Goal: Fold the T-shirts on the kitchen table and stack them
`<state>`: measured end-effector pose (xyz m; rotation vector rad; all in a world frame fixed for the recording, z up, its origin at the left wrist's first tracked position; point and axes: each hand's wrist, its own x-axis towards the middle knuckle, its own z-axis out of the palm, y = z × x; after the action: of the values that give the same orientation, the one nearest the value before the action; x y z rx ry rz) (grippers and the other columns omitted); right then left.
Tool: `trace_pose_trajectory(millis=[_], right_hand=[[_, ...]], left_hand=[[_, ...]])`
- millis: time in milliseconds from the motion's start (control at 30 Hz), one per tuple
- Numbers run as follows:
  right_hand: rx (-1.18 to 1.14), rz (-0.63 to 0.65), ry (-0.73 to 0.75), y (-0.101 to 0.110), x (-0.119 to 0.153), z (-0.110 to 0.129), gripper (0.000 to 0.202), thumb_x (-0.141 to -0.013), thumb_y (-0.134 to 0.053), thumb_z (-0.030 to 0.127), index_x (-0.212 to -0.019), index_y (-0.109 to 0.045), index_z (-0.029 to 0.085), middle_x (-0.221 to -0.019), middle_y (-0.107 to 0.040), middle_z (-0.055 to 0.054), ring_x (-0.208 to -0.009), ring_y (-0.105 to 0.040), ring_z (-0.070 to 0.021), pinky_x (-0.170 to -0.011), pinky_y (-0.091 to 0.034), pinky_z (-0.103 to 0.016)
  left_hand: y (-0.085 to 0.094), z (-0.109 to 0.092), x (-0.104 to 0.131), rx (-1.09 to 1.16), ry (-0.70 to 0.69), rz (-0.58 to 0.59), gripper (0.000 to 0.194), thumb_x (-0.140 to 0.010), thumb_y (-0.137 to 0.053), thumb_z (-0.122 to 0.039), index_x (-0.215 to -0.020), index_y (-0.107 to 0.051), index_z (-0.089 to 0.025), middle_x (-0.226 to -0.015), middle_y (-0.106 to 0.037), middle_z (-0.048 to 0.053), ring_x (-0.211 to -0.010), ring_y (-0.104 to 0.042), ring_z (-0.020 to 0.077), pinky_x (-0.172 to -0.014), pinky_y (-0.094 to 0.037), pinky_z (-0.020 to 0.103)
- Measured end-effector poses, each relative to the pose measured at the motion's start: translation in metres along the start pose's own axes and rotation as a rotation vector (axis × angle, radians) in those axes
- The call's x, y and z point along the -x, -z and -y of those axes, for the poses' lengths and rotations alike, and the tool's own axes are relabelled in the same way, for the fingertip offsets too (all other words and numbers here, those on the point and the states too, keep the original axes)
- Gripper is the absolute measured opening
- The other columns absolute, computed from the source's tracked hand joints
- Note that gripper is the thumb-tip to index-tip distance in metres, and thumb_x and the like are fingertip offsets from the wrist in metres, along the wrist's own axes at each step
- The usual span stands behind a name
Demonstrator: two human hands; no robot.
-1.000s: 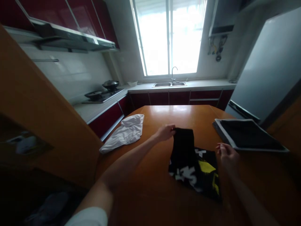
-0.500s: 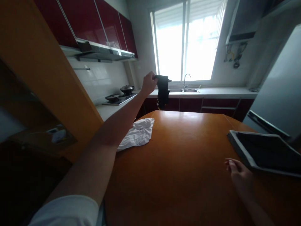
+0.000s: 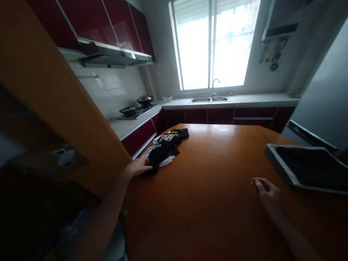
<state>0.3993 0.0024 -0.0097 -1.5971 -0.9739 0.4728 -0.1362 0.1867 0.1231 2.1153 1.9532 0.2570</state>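
A black garment [image 3: 164,146] with a white and yellow print lies spread over a white cloth [image 3: 166,161] at the left edge of the brown table [image 3: 212,174]. My left hand [image 3: 140,166] is at the garment's near end, its fingers closed on the black fabric. Over the table's right part is my right hand [image 3: 265,188], fingertips pressed together; whatever they might hold is too small to make out. To its right sits a dark, light-edged fabric box [image 3: 312,166].
Beyond the table, a counter with a double sink [image 3: 209,99] runs under the window. Pans [image 3: 145,100] stand on the stove at the left. An orange wooden panel [image 3: 67,108] rises at the left, and a fridge [image 3: 320,98] stands at the right.
The black garment, held hanging in the air before, now lies on the white cloth. My left hand has come down and nearer. My right hand has shifted slightly left.
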Motion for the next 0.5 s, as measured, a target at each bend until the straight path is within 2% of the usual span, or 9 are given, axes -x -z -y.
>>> trace_pose_trajectory(millis=[67, 133, 233, 300, 367, 433, 500], right_hand=[[0.017, 0.010, 0.036, -0.001, -0.002, 0.005, 0.035, -0.082, -0.059, 0.046, -0.096, -0.073, 0.017, -0.084, -0.075, -0.010, -0.071, -0.067, -0.0229, -0.063, -0.052, -0.033], [0.062, -0.033, 0.079, 0.004, -0.011, 0.010, 0.034, -0.082, -0.059, 0.043, -0.099, -0.073, 0.017, -0.089, -0.076, -0.010, -0.076, -0.069, -0.0240, -0.069, -0.053, -0.034], [0.191, -0.165, 0.155, 0.030, -0.038, 0.013, 0.031, -0.085, -0.052, 0.036, -0.098, -0.072, 0.016, -0.096, -0.075, -0.013, -0.086, -0.069, -0.0258, -0.079, -0.053, -0.038], [0.381, -0.257, 0.235, 0.057, -0.061, 0.008, 0.031, -0.086, -0.048, 0.029, -0.098, -0.072, 0.014, -0.101, -0.073, -0.015, -0.094, -0.066, -0.0270, -0.088, -0.051, -0.040], [0.609, -0.355, 0.258, 0.086, -0.079, -0.001, 0.033, -0.086, -0.048, 0.024, -0.106, -0.072, 0.012, -0.111, -0.070, -0.018, -0.106, -0.061, -0.0301, -0.096, -0.045, -0.043], [0.771, -0.407, 0.166, 0.109, -0.090, -0.011, 0.034, -0.086, -0.052, 0.024, -0.111, -0.070, 0.011, -0.120, -0.066, -0.021, -0.112, -0.056, -0.0329, -0.096, -0.042, -0.046], [0.837, -0.400, 0.054, 0.124, -0.096, -0.020, 0.026, -0.085, -0.056, 0.024, -0.103, -0.071, 0.012, -0.115, -0.066, -0.021, -0.109, -0.056, -0.0338, -0.092, -0.041, -0.047]], left_hand=[[-0.011, -0.008, 0.000, 0.027, -0.073, -0.166, 0.028, -0.074, -0.061, -0.048, -0.085, -0.069, -0.023, -0.087, -0.074, 0.006, -0.083, -0.070, 0.0257, -0.073, -0.052, 0.031], [-0.019, -0.020, -0.005, 0.035, -0.166, -0.308, 0.029, -0.080, -0.053, -0.046, -0.087, -0.069, -0.022, -0.097, -0.075, 0.009, -0.092, -0.070, 0.0279, -0.083, -0.053, 0.034], [-0.037, -0.039, -0.015, 0.067, -0.273, -0.429, 0.030, -0.082, -0.048, -0.044, -0.089, -0.068, -0.022, -0.103, -0.074, 0.010, -0.100, -0.069, 0.0311, -0.094, -0.052, 0.040], [-0.056, -0.056, -0.020, 0.153, -0.328, -0.374, 0.031, -0.083, -0.049, -0.045, -0.091, -0.068, -0.023, -0.102, -0.074, 0.008, -0.098, -0.070, 0.0303, -0.094, -0.053, 0.040], [-0.081, -0.079, -0.020, 0.266, -0.347, -0.266, 0.031, -0.082, -0.050, -0.046, -0.094, -0.067, -0.024, -0.100, -0.075, 0.006, -0.094, -0.071, 0.0281, -0.089, -0.055, 0.038], [-0.107, -0.111, -0.014, 0.363, -0.381, -0.177, 0.029, -0.082, -0.050, -0.043, -0.096, -0.067, -0.024, -0.100, -0.075, 0.005, -0.093, -0.072, 0.0262, -0.088, -0.056, 0.037], [-0.133, -0.144, -0.005, 0.450, -0.472, -0.122, 0.025, -0.082, -0.050, -0.039, -0.094, -0.066, -0.024, -0.099, -0.075, 0.005, -0.094, -0.072, 0.0248, -0.088, -0.057, 0.036]])
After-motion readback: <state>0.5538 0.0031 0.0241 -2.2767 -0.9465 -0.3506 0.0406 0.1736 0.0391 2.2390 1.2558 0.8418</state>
